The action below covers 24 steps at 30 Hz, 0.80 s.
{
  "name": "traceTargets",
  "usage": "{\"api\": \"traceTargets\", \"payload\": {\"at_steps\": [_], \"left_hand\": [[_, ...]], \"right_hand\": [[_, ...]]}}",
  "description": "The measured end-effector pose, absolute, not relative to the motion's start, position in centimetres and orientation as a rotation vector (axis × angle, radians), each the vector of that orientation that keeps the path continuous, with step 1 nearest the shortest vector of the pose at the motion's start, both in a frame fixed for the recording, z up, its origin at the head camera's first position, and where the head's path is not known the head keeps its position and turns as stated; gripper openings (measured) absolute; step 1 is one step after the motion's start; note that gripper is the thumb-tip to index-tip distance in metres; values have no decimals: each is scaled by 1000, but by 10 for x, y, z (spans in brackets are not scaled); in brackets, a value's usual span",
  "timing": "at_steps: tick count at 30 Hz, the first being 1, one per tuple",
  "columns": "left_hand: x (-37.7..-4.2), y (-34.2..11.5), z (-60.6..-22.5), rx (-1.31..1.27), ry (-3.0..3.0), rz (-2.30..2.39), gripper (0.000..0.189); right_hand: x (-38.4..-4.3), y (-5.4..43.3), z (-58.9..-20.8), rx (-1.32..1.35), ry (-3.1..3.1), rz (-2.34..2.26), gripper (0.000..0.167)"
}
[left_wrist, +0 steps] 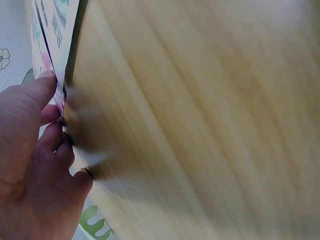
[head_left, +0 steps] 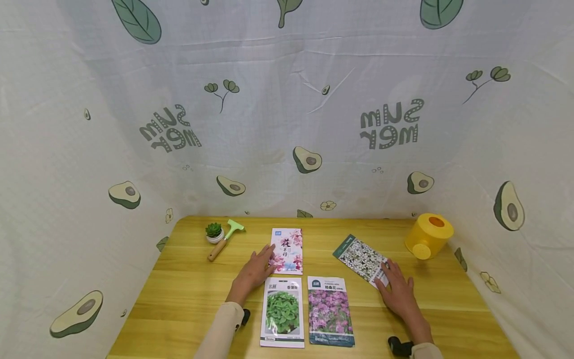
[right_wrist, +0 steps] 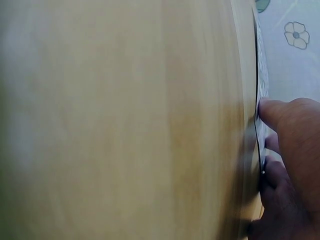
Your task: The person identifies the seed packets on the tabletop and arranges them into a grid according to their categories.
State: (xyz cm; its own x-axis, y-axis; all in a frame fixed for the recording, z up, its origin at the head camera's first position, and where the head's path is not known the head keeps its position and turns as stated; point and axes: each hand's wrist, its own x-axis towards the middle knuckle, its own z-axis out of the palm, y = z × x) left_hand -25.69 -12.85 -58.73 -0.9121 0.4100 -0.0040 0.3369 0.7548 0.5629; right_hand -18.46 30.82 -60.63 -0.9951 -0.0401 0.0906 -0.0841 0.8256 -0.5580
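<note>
In the head view my left hand (head_left: pixel 254 270) rests at the left edge of a pink blossom seed packet (head_left: pixel 292 249), with thumb and fingertips touching it. The left wrist view shows that thumb (left_wrist: pixel 42 87) against the packet's edge. To the right, my right hand (head_left: pixel 398 291) holds the near end of a white-flower seed packet (head_left: pixel 360 257) between thumb and fingers; this packet lies slanted. Nearer to me, a green-leaf seed packet (head_left: pixel 282 311) and a purple-flower seed packet (head_left: pixel 331 311) lie side by side, face up.
A yellow watering can (head_left: pixel 429 237) stands at the back right of the wooden table (head_left: pixel 188 304). At the back left are a small potted succulent (head_left: pixel 215 233) and a green-headed hand tool (head_left: pixel 225 240) with a wooden handle. A patterned curtain (head_left: pixel 269 124) encloses the table's back and sides.
</note>
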Motion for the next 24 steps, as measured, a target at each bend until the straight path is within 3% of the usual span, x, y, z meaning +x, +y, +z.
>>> {"api": "traceTargets", "payload": {"at_steps": [15,24], "left_hand": [[-258,-128,-589,589,2813,888,65],[-257,-128,-591,579,2819,891,65]], "right_hand": [[-184,307,-603,91,-2960,840,64],[-187,308,-600,144,-2958,572,61]]}}
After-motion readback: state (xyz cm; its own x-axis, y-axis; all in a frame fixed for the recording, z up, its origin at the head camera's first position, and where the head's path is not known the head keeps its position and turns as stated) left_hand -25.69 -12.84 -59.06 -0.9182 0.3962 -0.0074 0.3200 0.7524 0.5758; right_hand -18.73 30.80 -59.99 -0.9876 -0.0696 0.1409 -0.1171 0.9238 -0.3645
